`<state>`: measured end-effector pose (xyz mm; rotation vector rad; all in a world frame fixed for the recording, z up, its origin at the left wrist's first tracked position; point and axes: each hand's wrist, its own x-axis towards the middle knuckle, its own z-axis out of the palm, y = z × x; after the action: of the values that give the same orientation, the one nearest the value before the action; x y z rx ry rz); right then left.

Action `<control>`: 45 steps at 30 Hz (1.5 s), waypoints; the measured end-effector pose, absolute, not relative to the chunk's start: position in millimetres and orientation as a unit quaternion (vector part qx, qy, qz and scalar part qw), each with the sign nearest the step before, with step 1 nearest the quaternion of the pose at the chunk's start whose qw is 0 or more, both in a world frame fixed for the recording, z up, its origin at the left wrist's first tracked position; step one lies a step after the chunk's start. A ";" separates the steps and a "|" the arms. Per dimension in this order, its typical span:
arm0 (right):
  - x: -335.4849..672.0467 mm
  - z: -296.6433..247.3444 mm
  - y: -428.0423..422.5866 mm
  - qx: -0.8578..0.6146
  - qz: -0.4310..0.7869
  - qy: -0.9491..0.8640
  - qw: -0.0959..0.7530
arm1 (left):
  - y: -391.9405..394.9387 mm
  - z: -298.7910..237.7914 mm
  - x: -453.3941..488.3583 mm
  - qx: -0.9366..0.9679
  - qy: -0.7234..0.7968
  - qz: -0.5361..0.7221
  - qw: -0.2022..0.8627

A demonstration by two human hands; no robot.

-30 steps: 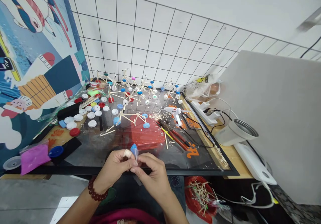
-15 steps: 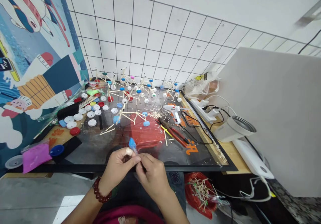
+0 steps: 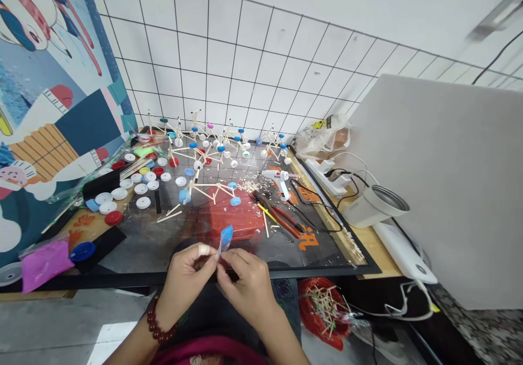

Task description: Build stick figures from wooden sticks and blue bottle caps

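Note:
A small clear plastic packet with something blue inside (image 3: 226, 236) stands up between my fingertips, over the near part of the table. My left hand (image 3: 188, 280), with a white band on one finger and a dark red bead bracelet at the wrist, pinches its lower left side. From the right, my right hand (image 3: 248, 283) pinches the same lower edge, its fingers bent. Just beyond the packet lies a red sheet or bag (image 3: 237, 218). Behind that is a wheeled frame of thin wooden sticks with blue caps (image 3: 214, 192).
More stick frames (image 3: 223, 141) stand along the back. White caps (image 3: 143, 202) spread at left, near a pink packet (image 3: 47, 264). Red-handled pliers (image 3: 286, 220) and a white glue gun (image 3: 281, 182) with a black cord lie at right. A red bag of sticks (image 3: 324, 310) sits below the table edge.
The blue packet has shifted right, and more of it shows above my fingers. My hands have moved slightly apart at the fingertips. The whole view has shifted a little.

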<state>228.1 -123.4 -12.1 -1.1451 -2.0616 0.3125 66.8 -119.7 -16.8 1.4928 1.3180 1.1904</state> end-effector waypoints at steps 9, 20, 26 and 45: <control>257.4 24.1 -7.0 -0.445 0.157 -0.775 0.420 | -79.8 11.6 -8.1 0.675 0.611 0.350 0.221; 239.3 -10.1 57.9 -0.425 0.147 -0.833 0.321 | 26.2 21.6 -19.8 0.685 0.529 0.426 0.264; 235.6 -7.6 60.9 -0.427 0.145 -0.838 0.307 | 42.8 -8.4 -15.8 0.683 0.506 0.435 0.298; 208.0 -18.4 66.9 -0.435 0.239 -0.770 0.400 | 42.1 -21.3 -13.1 0.583 0.540 0.526 0.305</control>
<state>208.0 66.9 -18.4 -1.1003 -1.9482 0.6044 -13.1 42.1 -21.3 1.5431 1.4286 1.3923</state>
